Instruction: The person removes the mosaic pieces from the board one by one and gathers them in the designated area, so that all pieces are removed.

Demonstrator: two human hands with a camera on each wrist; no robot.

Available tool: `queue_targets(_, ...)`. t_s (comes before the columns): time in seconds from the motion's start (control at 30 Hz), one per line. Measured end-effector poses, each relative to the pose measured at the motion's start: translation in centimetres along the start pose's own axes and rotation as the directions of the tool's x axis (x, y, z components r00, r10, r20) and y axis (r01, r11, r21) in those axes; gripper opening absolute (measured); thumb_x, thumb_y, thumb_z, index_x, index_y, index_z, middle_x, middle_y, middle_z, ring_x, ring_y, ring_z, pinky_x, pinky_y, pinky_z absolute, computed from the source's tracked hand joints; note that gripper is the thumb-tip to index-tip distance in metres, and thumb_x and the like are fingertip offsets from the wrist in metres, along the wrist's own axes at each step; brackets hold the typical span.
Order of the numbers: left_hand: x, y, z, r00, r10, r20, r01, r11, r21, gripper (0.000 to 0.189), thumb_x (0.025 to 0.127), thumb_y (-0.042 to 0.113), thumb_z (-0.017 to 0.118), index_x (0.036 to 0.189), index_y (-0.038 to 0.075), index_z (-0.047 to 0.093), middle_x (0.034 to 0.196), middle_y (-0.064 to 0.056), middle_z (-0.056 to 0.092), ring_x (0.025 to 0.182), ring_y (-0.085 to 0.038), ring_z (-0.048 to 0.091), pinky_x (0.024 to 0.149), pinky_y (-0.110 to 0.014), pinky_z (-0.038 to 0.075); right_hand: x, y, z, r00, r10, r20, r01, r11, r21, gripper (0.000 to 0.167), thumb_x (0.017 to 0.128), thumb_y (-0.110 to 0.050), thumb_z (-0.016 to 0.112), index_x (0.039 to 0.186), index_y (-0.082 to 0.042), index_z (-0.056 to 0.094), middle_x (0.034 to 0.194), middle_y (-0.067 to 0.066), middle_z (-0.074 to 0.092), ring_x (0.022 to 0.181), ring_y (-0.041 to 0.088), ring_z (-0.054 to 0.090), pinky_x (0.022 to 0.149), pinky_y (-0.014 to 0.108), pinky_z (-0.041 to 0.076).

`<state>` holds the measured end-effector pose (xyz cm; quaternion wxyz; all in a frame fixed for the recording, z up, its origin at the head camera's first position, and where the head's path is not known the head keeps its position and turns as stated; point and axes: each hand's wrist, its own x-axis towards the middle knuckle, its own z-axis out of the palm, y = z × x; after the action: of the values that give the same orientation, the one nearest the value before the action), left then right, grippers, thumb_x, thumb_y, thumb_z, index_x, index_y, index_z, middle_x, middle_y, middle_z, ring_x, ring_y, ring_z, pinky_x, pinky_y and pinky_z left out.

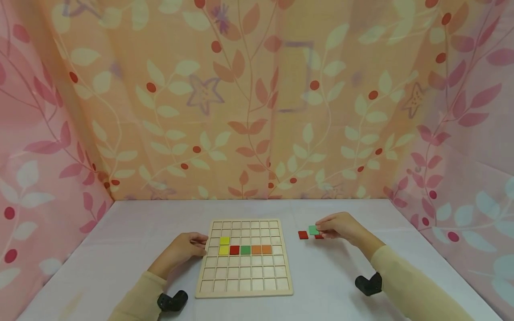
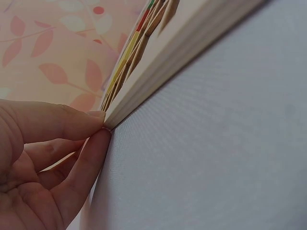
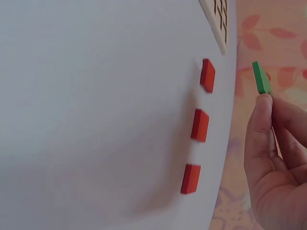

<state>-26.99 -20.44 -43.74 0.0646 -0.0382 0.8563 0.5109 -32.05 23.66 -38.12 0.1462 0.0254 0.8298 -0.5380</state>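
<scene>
A wooden grid board (image 1: 246, 284) lies flat on the white-covered table. My left hand (image 1: 188, 248) pinches its left edge between thumb and finger, seen close up in the left wrist view. On the board, a row runs from a yellow tile (image 1: 223, 250) through a red tile (image 1: 234, 250) and a green one (image 1: 245, 250) to two orange tiles (image 1: 262, 249). Another yellow tile (image 1: 225, 240) sits one cell above the first. To the right of the board, my right hand (image 1: 339, 228) holds a green square tile (image 3: 261, 77) by its edge, raised above the table.
Three loose red tiles, one of them the nearest to the board (image 3: 207, 75), lie in a line on the table (image 1: 321, 285) under my right hand. A patterned curtain (image 1: 249, 111) closes off the back and both sides. A black device (image 1: 368, 284) is worn on each wrist.
</scene>
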Motion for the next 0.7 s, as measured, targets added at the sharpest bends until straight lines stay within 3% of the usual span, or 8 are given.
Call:
queue_targets(0.17,0.0,0.1,0.0,1.0,-0.005,0.005,0.005,1.0,-0.004,0.045,0.076,-0.008,0.074,0.12,-0.01,0.063,0.104,-0.015,0.068,0.087,-0.017,0.062,0.075,-0.029,0.054,-0.2,0.4,-1.3,1.0,0.004,0.005,-0.004,0.999,0.036,0.033,0.088,-0.01,0.072,0.114,0.01,0.068,0.08,0.001,0.073,0.068,0.01,0.068,0.071,0.024,0.059)
queue_targets(0.4,0.0,0.2,0.1,1.0,-0.027,-0.016,0.027,1.0,0.007,0.044,0.077,-0.007,0.075,0.119,-0.008,0.064,0.104,-0.014,0.068,0.087,-0.017,0.062,0.075,-0.028,0.054,-0.6,1.2,-3.4,1.0,0.006,-0.013,-0.006,1.0,-0.028,0.034,0.092,-0.013,0.069,0.116,0.011,0.067,0.088,0.003,0.074,0.071,0.01,0.068,0.072,0.024,0.058)
queue_targets(0.7,0.1,-0.1,0.2,1.0,-0.016,-0.018,0.016,1.0,-0.003,0.043,0.076,-0.008,0.074,0.118,-0.009,0.065,0.102,-0.013,0.069,0.086,-0.017,0.062,0.074,-0.028,0.054,-0.2,3.1,-6.0,1.0,0.027,0.0,-0.027,0.999,-0.02,0.038,0.092,-0.016,0.069,0.119,0.011,0.065,0.09,0.002,0.073,0.075,0.012,0.068,0.076,0.026,0.059)
